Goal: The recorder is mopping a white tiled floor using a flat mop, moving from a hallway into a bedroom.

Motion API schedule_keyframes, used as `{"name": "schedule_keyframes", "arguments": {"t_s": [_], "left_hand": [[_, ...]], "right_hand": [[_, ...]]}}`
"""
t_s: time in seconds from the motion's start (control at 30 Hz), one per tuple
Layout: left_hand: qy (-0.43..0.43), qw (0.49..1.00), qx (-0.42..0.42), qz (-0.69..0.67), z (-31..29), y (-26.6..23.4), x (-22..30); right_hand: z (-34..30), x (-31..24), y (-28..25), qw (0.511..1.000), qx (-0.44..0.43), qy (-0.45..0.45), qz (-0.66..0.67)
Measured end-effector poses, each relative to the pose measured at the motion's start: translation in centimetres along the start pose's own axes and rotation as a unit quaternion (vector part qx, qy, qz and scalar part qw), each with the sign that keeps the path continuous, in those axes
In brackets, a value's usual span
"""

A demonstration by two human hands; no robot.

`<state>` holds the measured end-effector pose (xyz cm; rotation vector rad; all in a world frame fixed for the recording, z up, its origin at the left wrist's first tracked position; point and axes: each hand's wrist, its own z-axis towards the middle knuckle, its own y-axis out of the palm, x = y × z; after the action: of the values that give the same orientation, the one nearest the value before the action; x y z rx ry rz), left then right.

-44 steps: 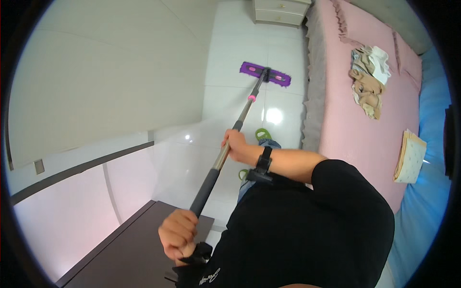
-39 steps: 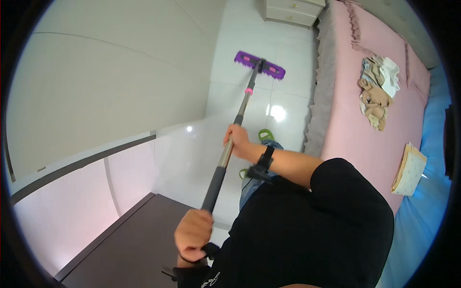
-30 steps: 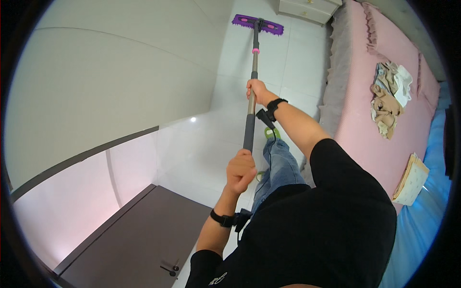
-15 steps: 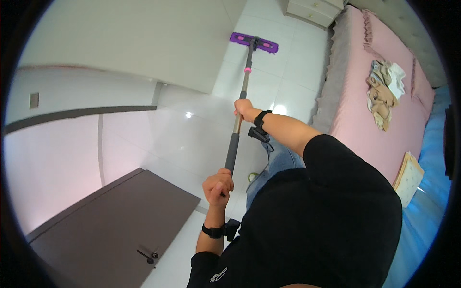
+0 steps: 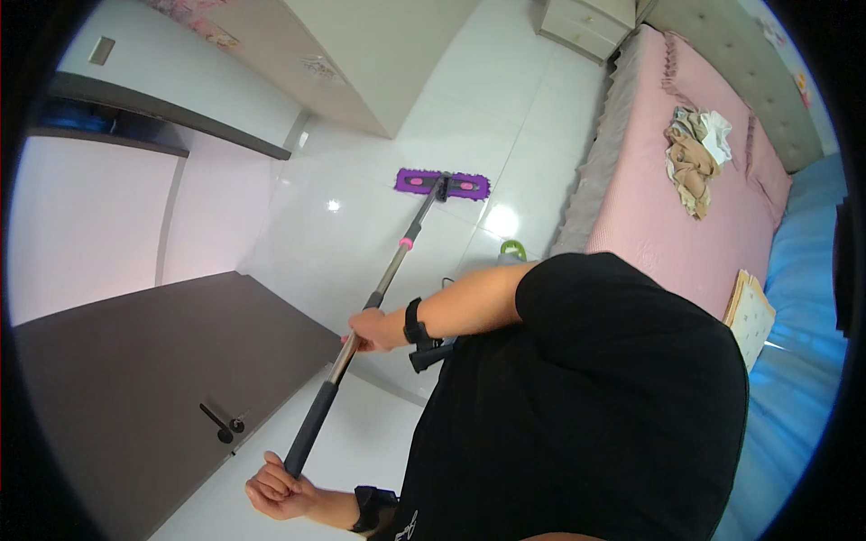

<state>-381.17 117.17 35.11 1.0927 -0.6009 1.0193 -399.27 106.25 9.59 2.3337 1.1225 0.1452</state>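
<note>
A flat mop (image 5: 388, 272) with a long grey and metal pole slants from lower left to upper middle. Its purple fringed head (image 5: 468, 187) lies flat on the white tile floor (image 5: 532, 117). Around the top end of the dark grip, my left hand (image 5: 278, 488) is closed. Farther down the pole, my right hand (image 5: 372, 330) wraps round the metal section, below the pink ring. Both wrists wear black straps with small devices. A green slipper (image 5: 512, 249) shows on my foot, beyond my right forearm.
A brown door (image 5: 171, 352) with a dark handle stands open at left. Ahead rises a pale cabinet (image 5: 379, 63). Along the right runs a pink bed (image 5: 631, 198) with crumpled clothes (image 5: 693, 162) on it. A drawer unit (image 5: 586, 22) stands at the bed's far end.
The mop head has come back toward me and slightly left. Both hands have moved left and nearer, still gripping the pole. My view has shifted, and the slipper shows more clearly.
</note>
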Motion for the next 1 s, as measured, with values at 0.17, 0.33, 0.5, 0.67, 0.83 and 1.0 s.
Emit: {"name": "schedule_keyframes", "arguments": {"t_s": [0.17, 0.33, 0.5, 0.67, 0.83, 1.0], "left_hand": [[-0.102, 0.961, 0.191, 0.174, -1.8, 1.3, -1.5], [-0.108, 0.958, 0.073, 0.257, -2.0, 8.3, -9.9], [0.020, 0.966, -0.142, 0.217, -4.3, 22.5, -24.3], [-0.005, 0.906, -0.356, 0.230, -10.8, 38.1, -34.0], [-0.026, 0.906, -0.358, 0.223, -14.3, 41.0, -32.7], [-0.098, 0.932, -0.301, 0.175, -10.4, 41.7, -22.7]], "right_hand": [[2.0, 0.7, -2.0, 0.994, -0.093, 0.047, 0.023], [1.4, -8.7, -9.9, 0.993, -0.042, -0.101, 0.048], [-1.3, -22.7, -24.7, 0.969, 0.004, -0.233, 0.079], [-6.3, -31.9, -40.8, 0.956, 0.087, -0.279, -0.038], [-8.7, -29.8, -45.1, 0.964, 0.066, -0.257, 0.030], [-15.4, -22.4, -40.9, 0.950, 0.052, -0.232, 0.202]]}}
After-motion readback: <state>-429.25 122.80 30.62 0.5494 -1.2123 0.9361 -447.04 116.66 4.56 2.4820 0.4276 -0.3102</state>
